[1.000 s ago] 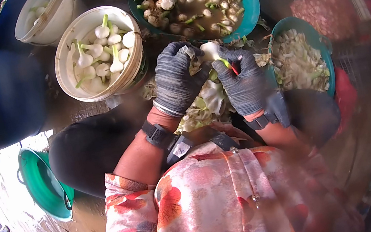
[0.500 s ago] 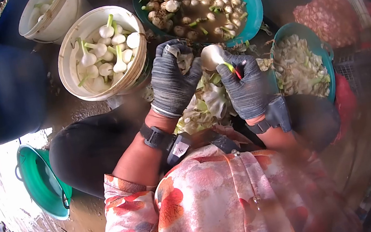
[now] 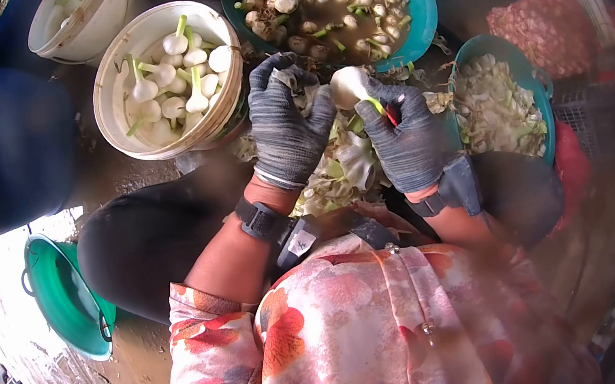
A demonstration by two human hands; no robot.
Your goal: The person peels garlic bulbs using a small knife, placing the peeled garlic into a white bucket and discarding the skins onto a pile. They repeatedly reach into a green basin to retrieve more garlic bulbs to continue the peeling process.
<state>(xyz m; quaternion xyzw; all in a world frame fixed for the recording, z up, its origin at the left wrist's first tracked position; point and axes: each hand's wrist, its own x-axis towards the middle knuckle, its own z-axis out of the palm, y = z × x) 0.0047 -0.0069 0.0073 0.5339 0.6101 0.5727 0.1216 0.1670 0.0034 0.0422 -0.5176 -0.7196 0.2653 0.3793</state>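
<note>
Both my hands wear grey knit gloves. My right hand (image 3: 406, 137) grips a peeled white onion (image 3: 349, 86) by its green stalk, along with a small red-handled tool. My left hand (image 3: 286, 126) is closed on a scrap of pale peel just left of the onion. Under both hands lies a heap of pale green-white peelings (image 3: 341, 170) on my lap.
A white bucket (image 3: 108, 79) of peeled onions stands at the left, a second white bucket (image 3: 80, 22) behind it. A teal basin (image 3: 418, 4) of unpeeled onions in water is ahead, a teal bowl (image 3: 529, 71) of peelings at right, a red mesh sack (image 3: 550, 26) beyond, a green tub (image 3: 64, 305) low left.
My left hand has pulled a strip of peel off the onion and drawn slightly left. The right hand keeps the onion nearly in place.
</note>
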